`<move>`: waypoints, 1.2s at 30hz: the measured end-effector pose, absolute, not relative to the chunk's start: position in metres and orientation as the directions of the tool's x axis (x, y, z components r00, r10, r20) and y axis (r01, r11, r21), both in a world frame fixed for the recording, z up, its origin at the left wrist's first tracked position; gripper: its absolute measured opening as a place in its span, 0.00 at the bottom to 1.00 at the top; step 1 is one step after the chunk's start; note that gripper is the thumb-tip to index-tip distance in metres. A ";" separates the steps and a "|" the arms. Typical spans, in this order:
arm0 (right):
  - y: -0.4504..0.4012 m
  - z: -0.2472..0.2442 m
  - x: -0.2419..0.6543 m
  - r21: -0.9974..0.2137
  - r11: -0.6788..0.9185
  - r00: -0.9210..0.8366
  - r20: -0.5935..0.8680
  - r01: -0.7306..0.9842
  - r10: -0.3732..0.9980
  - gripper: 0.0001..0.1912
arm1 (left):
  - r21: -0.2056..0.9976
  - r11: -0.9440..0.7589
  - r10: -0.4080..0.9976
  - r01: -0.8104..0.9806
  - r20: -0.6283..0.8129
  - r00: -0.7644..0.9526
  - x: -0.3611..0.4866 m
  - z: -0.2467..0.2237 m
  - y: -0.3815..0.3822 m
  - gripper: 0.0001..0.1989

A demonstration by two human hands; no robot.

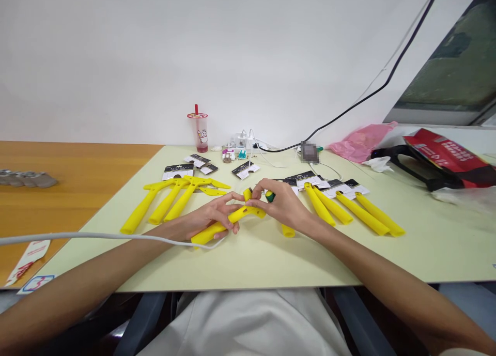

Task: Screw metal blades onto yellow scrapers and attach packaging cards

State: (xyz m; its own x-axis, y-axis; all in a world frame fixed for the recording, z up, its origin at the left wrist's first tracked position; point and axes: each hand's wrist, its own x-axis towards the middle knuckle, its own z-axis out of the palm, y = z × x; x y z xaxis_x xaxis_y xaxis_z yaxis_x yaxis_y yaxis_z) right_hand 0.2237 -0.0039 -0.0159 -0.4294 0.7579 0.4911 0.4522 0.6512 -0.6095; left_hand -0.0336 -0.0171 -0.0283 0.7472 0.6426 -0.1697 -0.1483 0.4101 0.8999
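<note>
Here's the pale green table [248,263], the biggest thing under your hands, with the orange-brown wooden surface [96,165] off beyond your left hand. Over past your right hand, a red package [453,157] lies against a black frame [406,167], and the pink bag [360,141] sits to their left, still well right of that hand.

Now your hands, working close together! Your left hand [220,214] is curled around the handle of the yellow tool [228,222], which slants up toward your right hand [281,203]. That right hand is closed in a pinch, thumb and forefinger on a small yellow-and-black piece [248,194] at the tool's upper part. So the tool is right there between your two hands, above the table.

Look left of your left hand: three yellow tools [170,201] lie side by side, heads pointing away from you. Right of your right hand, four yellow handles [349,211] fan out, and another yellow handle [287,231] pokes out just below it, partly hidden.

Beyond your left hand stands a clear cup [199,134] with a red straw. Black-and-white cards [245,169] lie beyond both hands, some by the tools. And the smallest bit, a dark green piece [270,196], shows at your right hand's curled fingers; whether they grip it, I cannot tell.
</note>
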 end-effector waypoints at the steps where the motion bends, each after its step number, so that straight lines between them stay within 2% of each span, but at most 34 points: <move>1: -0.005 -0.014 0.224 -0.633 0.627 -0.424 0.466 0.453 0.777 0.18 | 0.899 0.412 0.640 -0.148 -0.170 0.749 -0.034 -0.029 -0.017 0.33; 5: -0.001 -0.008 0.225 -0.694 0.544 -0.430 0.358 0.472 0.829 0.17 | 0.889 0.426 0.636 -0.165 -0.166 0.754 -0.034 -0.031 -0.014 0.34; 9: 0.018 0.007 0.224 -0.692 0.525 -0.518 0.249 0.496 0.818 0.19 | 0.865 0.464 0.625 -0.193 -0.165 0.763 -0.036 -0.034 -0.010 0.34; 13: 0.045 0.030 0.218 -0.615 0.614 -0.673 0.177 0.494 0.718 0.12 | 0.839 0.487 0.660 -0.243 -0.171 0.731 -0.038 -0.034 -0.008 0.35; 17: 0.071 0.047 0.208 -0.497 0.652 -0.750 0.005 0.572 0.662 0.08 | 0.823 0.457 0.738 -0.337 -0.139 0.661 -0.038 -0.035 -0.008 0.35; 21: 0.094 0.057 0.196 -0.439 0.712 -0.790 0.011 0.547 0.613 0.05 | 0.814 0.428 0.801 -0.393 -0.141 0.581 -0.037 -0.035 -0.008 0.34; 24: 0.102 0.068 0.185 -0.427 0.704 -0.797 -0.070 0.568 0.600 0.10 | 0.801 0.434 0.816 -0.412 -0.156 0.556 -0.037 -0.035 -0.008 0.35; 28: 0.102 0.085 0.172 -0.349 0.664 -0.745 -0.198 0.661 0.637 0.16 | 0.772 0.460 0.820 -0.438 -0.180 0.544 -0.035 -0.033 -0.009 0.41; 32: 0.099 0.104 0.169 -0.294 0.689 -0.742 -0.133 0.662 0.657 0.18 | 0.737 0.452 0.851 -0.503 -0.188 0.490 -0.034 -0.029 -0.010 0.47; 36: 0.090 0.132 0.184 -0.272 0.752 -0.737 0.178 0.600 0.652 0.12 | 0.743 0.435 0.868 -0.509 -0.195 0.457 -0.037 -0.027 -0.009 0.46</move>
State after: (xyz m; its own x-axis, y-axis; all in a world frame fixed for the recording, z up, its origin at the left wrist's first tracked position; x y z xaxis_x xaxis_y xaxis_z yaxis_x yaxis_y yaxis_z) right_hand 0.1838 0.0905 0.1321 -0.7366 0.6525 0.1782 0.6005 0.7521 -0.2717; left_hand -0.0368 -0.0087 -0.0269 0.4572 0.8676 -0.1955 -0.5089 0.4354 0.7426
